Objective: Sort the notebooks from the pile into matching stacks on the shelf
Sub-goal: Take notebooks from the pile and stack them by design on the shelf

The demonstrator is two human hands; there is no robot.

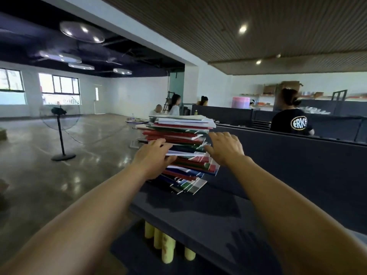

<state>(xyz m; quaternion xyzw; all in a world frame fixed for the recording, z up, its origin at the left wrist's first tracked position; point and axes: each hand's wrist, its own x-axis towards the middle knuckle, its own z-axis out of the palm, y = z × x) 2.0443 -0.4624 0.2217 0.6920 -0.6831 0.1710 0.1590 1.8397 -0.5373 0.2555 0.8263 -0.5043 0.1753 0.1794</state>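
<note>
A tall, uneven pile of notebooks (184, 135) with red, green, blue and white covers stands on the dark shelf top (188, 213) in front of me. My left hand (153, 157) lies against the pile's left side at mid height, fingers stretched out and touching the cover edges. On the pile's right side my right hand (226, 147) has its fingers spread and slightly bent, at or just off the edges. Neither hand holds a notebook. The lower notebooks jut out toward me at skewed angles.
A dark partition wall (297, 165) runs along the right of the shelf. Yellowish cylinders (168, 249) stand on the level below the shelf top. A pedestal fan (59, 132) stands on the open floor to the left. Several people sit or stand behind the pile and partition.
</note>
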